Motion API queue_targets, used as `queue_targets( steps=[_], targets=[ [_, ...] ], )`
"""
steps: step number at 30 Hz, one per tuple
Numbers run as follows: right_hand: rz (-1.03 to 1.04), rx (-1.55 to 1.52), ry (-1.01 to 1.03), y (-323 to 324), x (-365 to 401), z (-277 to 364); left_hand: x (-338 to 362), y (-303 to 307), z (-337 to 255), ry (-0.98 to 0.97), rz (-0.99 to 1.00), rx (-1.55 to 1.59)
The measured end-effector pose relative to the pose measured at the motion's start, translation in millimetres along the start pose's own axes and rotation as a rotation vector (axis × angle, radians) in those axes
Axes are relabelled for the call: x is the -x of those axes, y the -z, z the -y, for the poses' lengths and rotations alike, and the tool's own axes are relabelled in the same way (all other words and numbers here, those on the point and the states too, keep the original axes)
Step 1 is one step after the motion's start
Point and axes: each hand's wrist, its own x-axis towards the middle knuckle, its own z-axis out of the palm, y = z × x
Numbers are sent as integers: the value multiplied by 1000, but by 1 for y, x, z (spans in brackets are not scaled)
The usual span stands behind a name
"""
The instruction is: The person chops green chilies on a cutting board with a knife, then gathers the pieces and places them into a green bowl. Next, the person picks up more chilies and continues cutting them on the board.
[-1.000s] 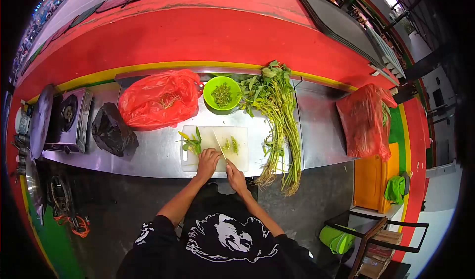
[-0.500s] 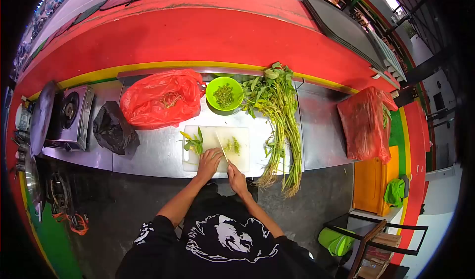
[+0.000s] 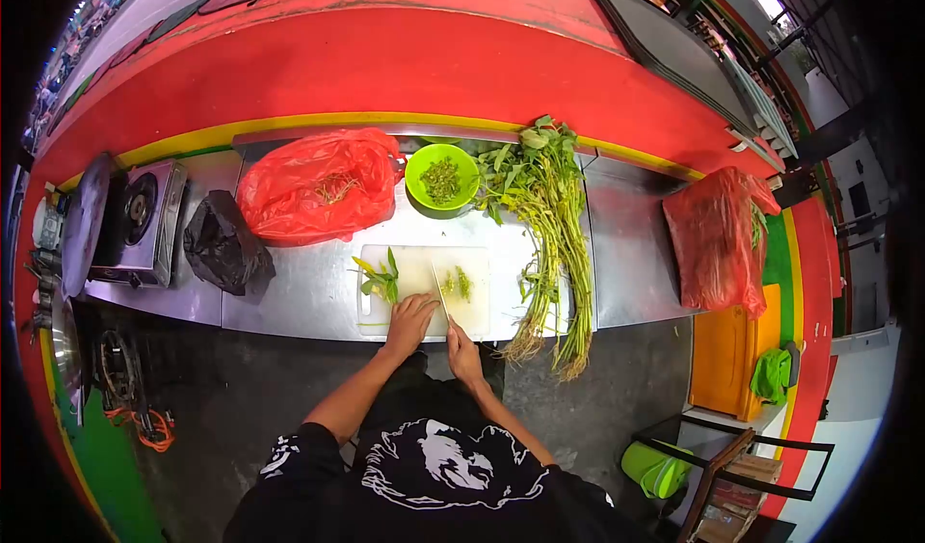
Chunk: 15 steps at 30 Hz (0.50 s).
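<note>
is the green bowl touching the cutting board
Apart: the head view shows a plain strip of bare metal counter between the near side of the green bowl and the far edge of the cutting board.

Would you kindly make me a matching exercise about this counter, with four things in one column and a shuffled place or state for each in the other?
Things:
1. Knife
2. Bowl
3. Black bag
4. Long stems

Places and states:
A. Roots hanging past the counter's front edge
B. Just to the right of the stove
C. Held in the right hand
D. Green, with chopped pieces inside

Pairs: 1-C, 2-D, 3-B, 4-A
</note>
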Motion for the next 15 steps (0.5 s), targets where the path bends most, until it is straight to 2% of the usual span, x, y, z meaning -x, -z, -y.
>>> queue_targets(
  steps=[2, 3, 8, 10, 11, 14, 15],
  targets=[
    [-80, 23, 139, -4, 3, -11, 6, -2, -2, -3, -7, 11],
    [-36, 0, 67, -3, 4, -11, 6, -2, -3, 6, -10, 20],
    [-23, -6, 85, -2, 10, -10, 8, 4, -10, 4, -12, -9],
    [-70, -17, 194, -2, 12, -6, 13, 3, -11, 8, -19, -3],
    [-16, 1, 88, 2, 16, -6, 15, 2, -12, 9, -19, 7],
    [50, 47, -35, 8, 20, 2, 19, 2, -13, 7, -12, -8],
    [49, 29, 1, 8, 19, 1, 19, 3, -12, 3, -3, -10]
  ],
)
